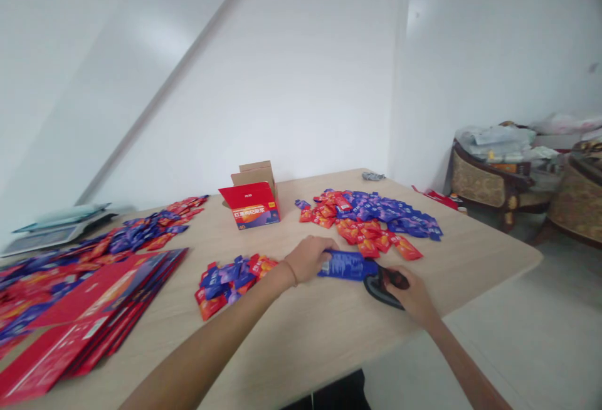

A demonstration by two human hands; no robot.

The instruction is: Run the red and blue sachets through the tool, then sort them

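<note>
My left hand (310,258) grips the near end of a blue sachet strip (345,266), held low over the table. In my right hand (410,294) is a pair of scissors (374,288) with large black handles; its blades are hidden behind the strip's right end, so I cannot tell whether they touch it. Just beyond the strip lies a pile of red-orange sachets (362,234) and purple-blue sachets (371,206). Left of my left wrist sits a smaller mixed heap of sachets (230,278).
An opened red carton (256,212) stands near the wall. Flattened red cartons (103,316) are stacked at the left, beside a long spread of sachets (132,234). A crumpled grey item (373,176) lies at the far corner. Loaded armchairs (484,178) stand right.
</note>
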